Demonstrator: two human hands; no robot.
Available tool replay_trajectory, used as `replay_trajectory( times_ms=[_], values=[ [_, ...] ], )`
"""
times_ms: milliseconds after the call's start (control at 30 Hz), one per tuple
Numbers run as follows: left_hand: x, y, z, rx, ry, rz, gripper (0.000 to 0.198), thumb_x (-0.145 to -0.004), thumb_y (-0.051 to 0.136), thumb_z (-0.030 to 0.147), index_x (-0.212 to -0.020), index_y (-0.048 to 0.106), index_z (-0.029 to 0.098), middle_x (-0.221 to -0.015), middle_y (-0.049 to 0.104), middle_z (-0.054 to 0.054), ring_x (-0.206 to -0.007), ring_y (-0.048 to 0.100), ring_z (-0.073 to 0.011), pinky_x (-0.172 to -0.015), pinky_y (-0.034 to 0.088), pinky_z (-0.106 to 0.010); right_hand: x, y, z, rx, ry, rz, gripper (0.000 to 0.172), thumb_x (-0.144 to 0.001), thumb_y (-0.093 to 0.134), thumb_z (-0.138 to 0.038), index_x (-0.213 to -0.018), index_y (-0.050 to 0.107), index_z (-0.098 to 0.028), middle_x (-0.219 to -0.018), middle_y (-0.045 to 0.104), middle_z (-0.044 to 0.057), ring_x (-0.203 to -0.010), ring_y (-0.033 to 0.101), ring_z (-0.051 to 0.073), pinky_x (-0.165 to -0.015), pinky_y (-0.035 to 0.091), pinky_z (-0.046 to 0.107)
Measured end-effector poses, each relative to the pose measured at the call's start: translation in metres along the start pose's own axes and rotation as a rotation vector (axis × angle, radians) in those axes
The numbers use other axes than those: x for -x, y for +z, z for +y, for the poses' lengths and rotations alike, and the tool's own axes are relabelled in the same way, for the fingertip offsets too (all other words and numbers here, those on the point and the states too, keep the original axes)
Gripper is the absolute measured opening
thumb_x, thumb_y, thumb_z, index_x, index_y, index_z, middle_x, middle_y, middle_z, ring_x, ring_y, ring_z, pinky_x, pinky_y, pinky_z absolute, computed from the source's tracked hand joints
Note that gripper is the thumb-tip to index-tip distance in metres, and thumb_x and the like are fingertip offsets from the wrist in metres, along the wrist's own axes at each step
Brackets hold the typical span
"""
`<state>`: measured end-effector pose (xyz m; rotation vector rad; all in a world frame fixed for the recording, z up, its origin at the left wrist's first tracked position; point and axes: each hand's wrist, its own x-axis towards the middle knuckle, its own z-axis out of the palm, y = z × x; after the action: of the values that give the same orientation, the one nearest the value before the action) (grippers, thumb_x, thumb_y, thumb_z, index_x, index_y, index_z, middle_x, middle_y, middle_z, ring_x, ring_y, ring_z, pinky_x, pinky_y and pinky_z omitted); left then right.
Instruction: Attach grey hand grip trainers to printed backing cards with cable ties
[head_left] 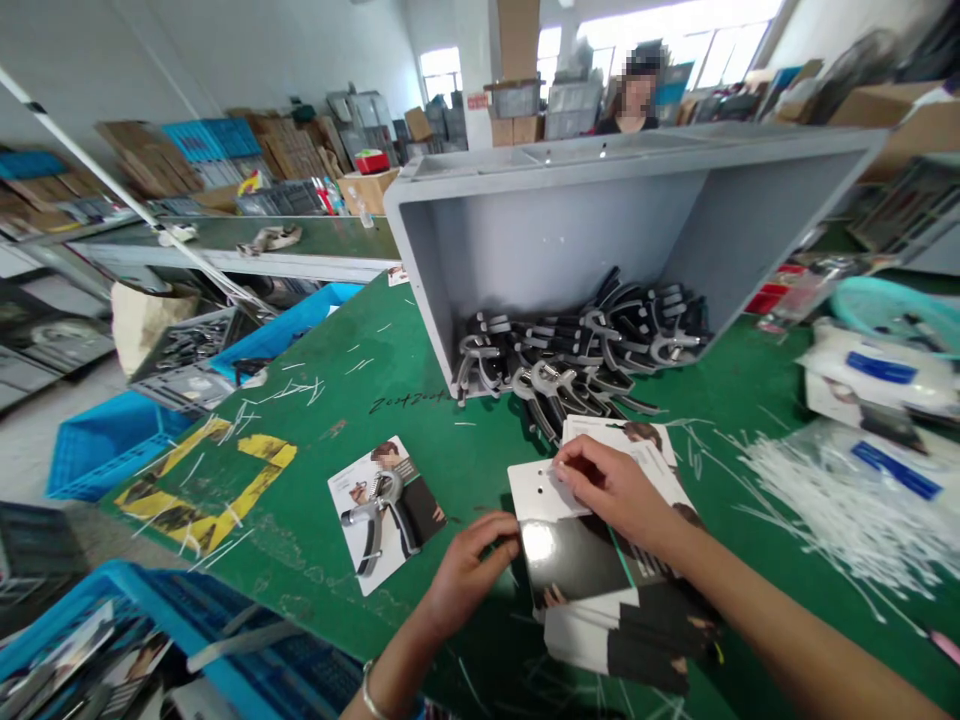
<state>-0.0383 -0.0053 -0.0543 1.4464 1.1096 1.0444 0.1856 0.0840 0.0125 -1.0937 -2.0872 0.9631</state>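
Observation:
A printed card (574, 560) with punched holes in its white upper part lies over a stack of similar cards (649, 640). My left hand (476, 565) is at the card's left edge, fingers curled and thumb against the border. Over the white part, beside the holes, my right hand (607, 490) pinches its thumb and forefinger together; anything between them is too small to make out. To the left, a hand grip strengthener (384, 510) with grey and black handles rests on another printed card (424, 500).
A grey crate (555, 235) on its side holds several hand grips (592, 345). White cable ties (840, 510) lie in a heap at right, near plastic packs (862, 370) and a turquoise basket (900, 305). A blue crate (247, 650) stands at the lower left. A person (634, 105) is behind.

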Motion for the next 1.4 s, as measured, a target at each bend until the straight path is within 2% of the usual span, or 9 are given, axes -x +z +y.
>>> replay_trajectory(
  times_ms=[200,367,600,700,967,1100,1233,1300,1400],
  values=[
    [-0.025,0.024,-0.001,0.069,0.034,0.285,0.015,-0.084,0.063,0.018,-0.087,0.077,0.02,-0.1,0.067,-0.005,-0.099,0.059,-0.0203,-0.092,0.043,-0.03,-0.003,0.005,-0.005,0.317,-0.082,-0.016,0.006,-0.093,0.051,-0.019,-0.092,0.056,-0.021,-0.078,0.059,-0.001,-0.069,0.053,0.015,-0.066,0.036,0.026],
    [-0.046,0.04,-0.01,0.213,-0.015,0.272,0.019,-0.081,0.065,0.022,-0.095,0.076,0.019,-0.099,0.073,-0.005,-0.093,0.065,-0.0216,-0.089,0.048,-0.033,-0.005,0.01,-0.006,0.387,-0.111,0.011,0.007,-0.088,0.052,-0.014,-0.087,0.054,-0.02,-0.08,0.056,-0.001,-0.07,0.05,0.015,-0.065,0.033,0.027],
    [-0.04,0.041,-0.003,0.414,-0.091,0.317,0.023,-0.074,0.074,0.023,-0.096,0.072,0.017,-0.102,0.075,-0.006,-0.098,0.068,-0.0226,-0.091,0.049,-0.033,0.0,0.008,-0.003,0.382,-0.216,-0.082,0.018,-0.095,0.046,-0.015,-0.105,0.061,-0.02,-0.099,0.064,0.004,-0.091,0.058,0.018,-0.081,0.037,0.029],
    [-0.039,0.039,0.003,0.527,-0.101,0.325,0.036,-0.076,0.074,0.026,-0.11,0.063,0.019,-0.103,0.075,-0.006,-0.095,0.069,-0.0213,-0.085,0.052,-0.032,0.002,0.007,-0.006,0.391,-0.249,-0.128,0.016,-0.097,0.05,-0.02,-0.104,0.064,-0.021,-0.1,0.063,0.005,-0.092,0.058,0.019,-0.083,0.038,0.03],
    [-0.038,0.02,0.01,0.811,-0.131,0.246,0.026,-0.089,0.063,0.028,-0.111,0.063,0.014,-0.103,0.073,-0.01,-0.093,0.07,-0.0215,-0.083,0.053,-0.031,-0.001,0.001,-0.007,0.358,-0.269,-0.177,0.016,-0.097,0.058,-0.033,-0.099,0.068,-0.021,-0.095,0.065,0.003,-0.091,0.06,0.018,-0.082,0.042,0.028],
    [-0.036,0.017,0.013,0.723,-0.173,0.246,0.029,-0.089,0.063,0.031,-0.113,0.063,0.016,-0.107,0.072,-0.01,-0.096,0.068,-0.0209,-0.085,0.052,-0.031,0.0,0.001,-0.004,0.314,-0.268,-0.139,0.013,-0.095,0.061,-0.03,-0.097,0.069,-0.02,-0.097,0.066,0.005,-0.093,0.061,0.019,-0.084,0.043,0.029],
    [-0.05,0.008,0.025,0.278,-0.174,0.295,0.037,-0.08,0.074,0.038,-0.111,0.068,0.018,-0.104,0.073,-0.008,-0.091,0.066,-0.0198,-0.08,0.049,-0.027,0.003,0.004,-0.005,0.231,-0.266,-0.074,0.014,-0.097,0.058,-0.028,-0.096,0.069,-0.02,-0.093,0.068,0.003,-0.088,0.063,0.016,-0.08,0.044,0.025],
    [-0.061,0.002,0.035,0.117,-0.175,0.151,0.041,-0.075,0.077,0.041,-0.108,0.072,0.017,-0.101,0.073,-0.008,-0.088,0.065,-0.0207,-0.075,0.048,-0.026,0.006,-0.002,-0.009,0.181,-0.272,-0.047,0.015,-0.099,0.055,-0.027,-0.098,0.068,-0.02,-0.093,0.069,0.001,-0.088,0.063,0.014,-0.08,0.045,0.023],
    [-0.068,-0.004,0.046,0.119,-0.225,-0.043,0.041,-0.076,0.075,0.044,-0.103,0.075,0.014,-0.098,0.074,-0.009,-0.083,0.065,-0.0214,-0.07,0.048,-0.027,0.005,-0.024,-0.011,0.11,-0.216,0.048,0.017,-0.101,0.051,-0.028,-0.104,0.066,-0.021,-0.096,0.07,0.001,-0.089,0.064,0.014,-0.081,0.047,0.024]
  ],
)
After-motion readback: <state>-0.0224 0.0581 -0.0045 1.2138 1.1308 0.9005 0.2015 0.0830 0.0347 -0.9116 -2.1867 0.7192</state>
